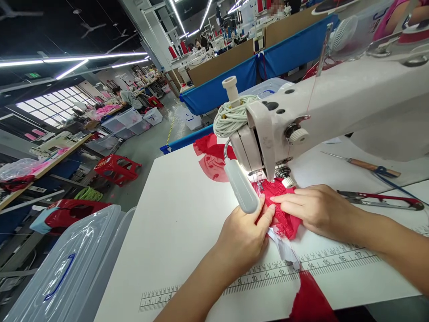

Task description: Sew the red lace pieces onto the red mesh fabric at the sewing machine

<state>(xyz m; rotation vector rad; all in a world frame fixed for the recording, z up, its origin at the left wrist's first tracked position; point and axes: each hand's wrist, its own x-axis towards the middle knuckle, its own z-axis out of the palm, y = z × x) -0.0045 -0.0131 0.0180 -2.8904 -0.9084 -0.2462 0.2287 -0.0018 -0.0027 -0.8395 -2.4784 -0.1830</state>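
Red lace fabric (284, 219) lies under the presser foot (260, 184) of a white sewing machine (338, 96). My left hand (246, 230) is closed on the fabric's left edge, just in front of the foot, its lower fingers curled out of sight. From the right, my right hand (321, 209) rests on the same fabric with its fingers stretched out and lying flat. A white strip (284, 247) trails from the fabric toward me, and a darker red piece (310, 297) hangs at the table's front edge.
A grey lamp (241, 185) hangs beside the needle. Cut red pieces (212, 156) lie behind it. On the right are a wooden-handled awl (372, 166) and red-handled snips (382, 199). A printed ruler (254, 279) crosses the white table (174, 214). A lidded plastic bin (77, 250) stands left.
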